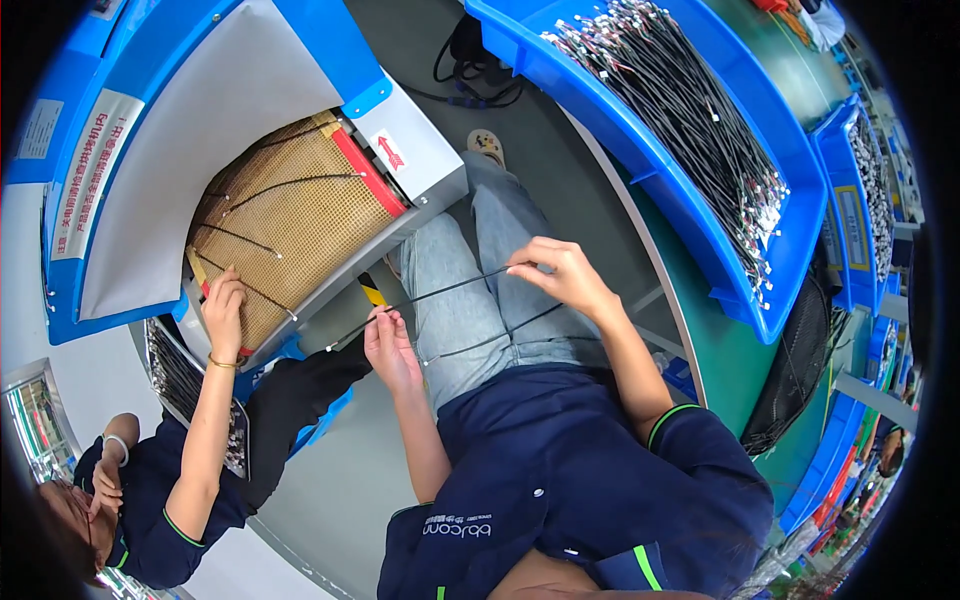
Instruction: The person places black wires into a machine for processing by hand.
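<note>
A thin black cable (450, 290) stretches between my two hands above my lap. My left hand (393, 352) pinches it near one end, where a small white connector tip (331, 348) sticks out past the fingers. Higher and to the right, my right hand (560, 274) grips the cable's other end between thumb and fingers; that end is mostly hidden. A second black cable (470, 347) lies across my jeans (445, 270), beneath the held one.
To the left stands a blue and white machine (430, 140) with a tan mesh conveyor (320, 215) carrying several cables. A co-worker's hand (224, 300) reaches onto its edge. On the green table (725, 385) at right, a blue bin (600, 100) holds many black cables.
</note>
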The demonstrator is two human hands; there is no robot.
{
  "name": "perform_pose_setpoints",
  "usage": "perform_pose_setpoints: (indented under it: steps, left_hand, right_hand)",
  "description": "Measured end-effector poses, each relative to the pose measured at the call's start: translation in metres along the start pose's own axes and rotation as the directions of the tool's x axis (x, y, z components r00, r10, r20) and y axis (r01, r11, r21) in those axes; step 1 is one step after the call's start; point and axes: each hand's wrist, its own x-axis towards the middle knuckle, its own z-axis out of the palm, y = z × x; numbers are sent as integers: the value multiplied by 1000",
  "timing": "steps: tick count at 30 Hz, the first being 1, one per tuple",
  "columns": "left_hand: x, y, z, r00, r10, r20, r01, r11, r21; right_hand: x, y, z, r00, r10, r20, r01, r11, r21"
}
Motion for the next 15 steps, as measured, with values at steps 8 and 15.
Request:
perform_pose_setpoints:
  steps: [8, 15]
  left_hand:
    - [-6, 5, 2, 1000, 18, 6, -18, 1000, 2]
    - [-5, 4, 2, 1000, 22, 20, -23, 998, 59]
  right_hand:
    - [-6, 3, -4, 993, -71, 98, 69, 997, 22]
    - [-9, 9, -10, 978, -133, 158, 125, 990, 60]
